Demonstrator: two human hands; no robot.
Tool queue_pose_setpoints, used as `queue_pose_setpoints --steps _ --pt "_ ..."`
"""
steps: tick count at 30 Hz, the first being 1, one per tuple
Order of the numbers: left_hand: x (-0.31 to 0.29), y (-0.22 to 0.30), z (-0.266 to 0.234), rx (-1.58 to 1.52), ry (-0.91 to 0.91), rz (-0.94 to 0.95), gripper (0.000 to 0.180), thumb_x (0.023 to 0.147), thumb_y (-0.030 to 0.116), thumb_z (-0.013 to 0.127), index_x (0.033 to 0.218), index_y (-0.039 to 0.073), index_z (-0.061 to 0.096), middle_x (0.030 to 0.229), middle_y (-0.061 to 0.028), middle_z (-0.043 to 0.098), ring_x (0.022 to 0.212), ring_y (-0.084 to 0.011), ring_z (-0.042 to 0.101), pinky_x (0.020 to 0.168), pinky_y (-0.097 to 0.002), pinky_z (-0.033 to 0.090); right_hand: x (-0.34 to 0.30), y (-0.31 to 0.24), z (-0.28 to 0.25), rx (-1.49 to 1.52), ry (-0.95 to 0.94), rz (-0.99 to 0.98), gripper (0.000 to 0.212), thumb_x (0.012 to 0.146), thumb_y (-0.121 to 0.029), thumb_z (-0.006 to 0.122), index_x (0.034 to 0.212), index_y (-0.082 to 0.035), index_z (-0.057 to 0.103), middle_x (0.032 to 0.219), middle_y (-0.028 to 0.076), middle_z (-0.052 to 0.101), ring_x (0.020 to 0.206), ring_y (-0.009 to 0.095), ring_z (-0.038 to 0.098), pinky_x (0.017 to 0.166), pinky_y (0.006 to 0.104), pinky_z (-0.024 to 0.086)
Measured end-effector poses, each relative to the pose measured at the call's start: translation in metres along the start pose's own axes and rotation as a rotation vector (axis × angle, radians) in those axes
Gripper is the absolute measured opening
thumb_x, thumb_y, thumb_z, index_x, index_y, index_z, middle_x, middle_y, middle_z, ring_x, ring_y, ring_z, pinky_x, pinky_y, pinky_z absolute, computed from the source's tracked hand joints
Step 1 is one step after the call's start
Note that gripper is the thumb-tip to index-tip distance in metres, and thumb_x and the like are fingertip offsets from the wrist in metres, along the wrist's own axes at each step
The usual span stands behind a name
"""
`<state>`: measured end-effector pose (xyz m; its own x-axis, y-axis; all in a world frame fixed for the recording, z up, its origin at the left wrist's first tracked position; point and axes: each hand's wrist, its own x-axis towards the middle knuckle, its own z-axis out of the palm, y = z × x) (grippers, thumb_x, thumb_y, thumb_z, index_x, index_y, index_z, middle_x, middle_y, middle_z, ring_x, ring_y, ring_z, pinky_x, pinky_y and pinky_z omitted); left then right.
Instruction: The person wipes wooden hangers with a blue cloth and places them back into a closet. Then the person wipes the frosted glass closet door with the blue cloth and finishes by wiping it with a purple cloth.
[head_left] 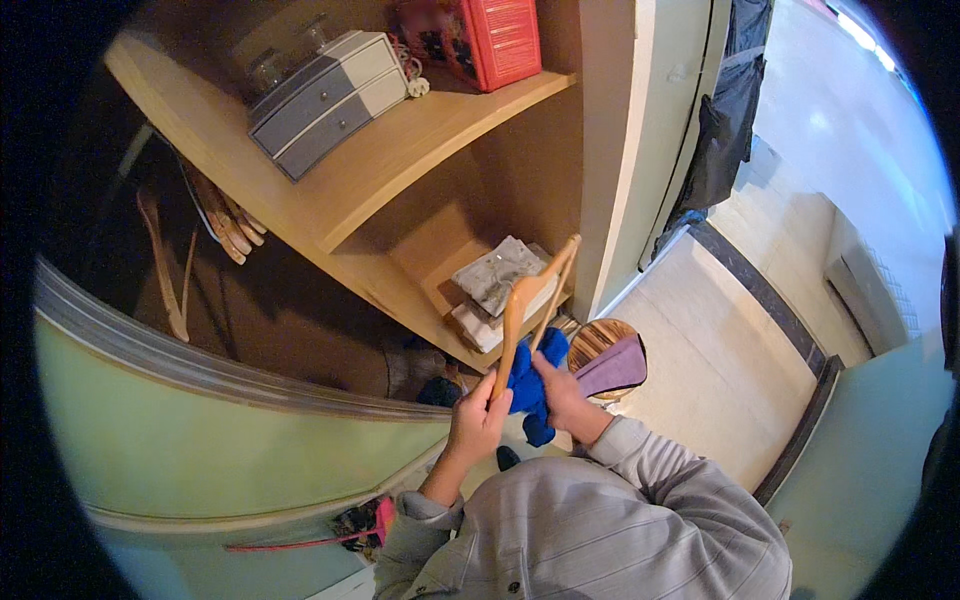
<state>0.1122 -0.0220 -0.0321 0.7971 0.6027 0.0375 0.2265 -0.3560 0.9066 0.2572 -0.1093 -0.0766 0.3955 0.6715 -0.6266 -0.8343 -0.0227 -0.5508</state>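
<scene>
A light wooden clothes hanger [514, 310] is tilted up in front of me. My left hand [475, 422] closes round its lower left end. My right hand [563, 400] is shut on a bright blue cloth [528, 380], with the thumb on top. The cloth is bunched between both hands, against the hanger's lower part, and one end dangles below. Whether it is looped over the hanger's bar cannot be made out. Beyond my right hand, a mauve cloth item with a dark edge [617, 367] lies over a round striped stool top [598, 343].
Ahead are wooden shelves [420, 140] bearing a grey drawer box [330, 100], a red box [500, 45] and folded papers or cloths [500, 275]. Several wooden hangers [225, 225] hang in the dark wardrobe at left, behind a sliding door [240, 430]. A doorway opens at right.
</scene>
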Motion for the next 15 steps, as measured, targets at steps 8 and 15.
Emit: queue_pose_setpoints --steps 8,15 --pt "-0.029 0.018 -0.029 0.298 -0.006 0.013 0.034 0.096 0.017 0.063 0.125 -0.001 0.061 0.089 -0.0265 0.068 0.081 -0.042 0.07 0.066 -0.0457 0.054 0.036 -0.06 -0.097 0.498 0.103 -0.321 0.04 0.104 -0.047 0.049 0.11 -0.01 0.063 0.101 0.007 0.071 0.086 0.025 0.069 0.078 0.0428 0.057" --pt "-0.023 0.017 -0.032 0.317 -0.148 -0.008 0.035 0.096 0.021 0.064 0.123 0.0 0.063 0.094 -0.0269 0.068 0.087 -0.046 0.067 0.07 -0.0486 0.054 -0.001 -0.086 -0.075 -0.338 0.215 -0.659 0.052 0.107 -0.048 0.045 0.119 0.0 0.06 0.098 0.008 0.067 0.09 0.019 0.063 0.083 0.0361 0.052"
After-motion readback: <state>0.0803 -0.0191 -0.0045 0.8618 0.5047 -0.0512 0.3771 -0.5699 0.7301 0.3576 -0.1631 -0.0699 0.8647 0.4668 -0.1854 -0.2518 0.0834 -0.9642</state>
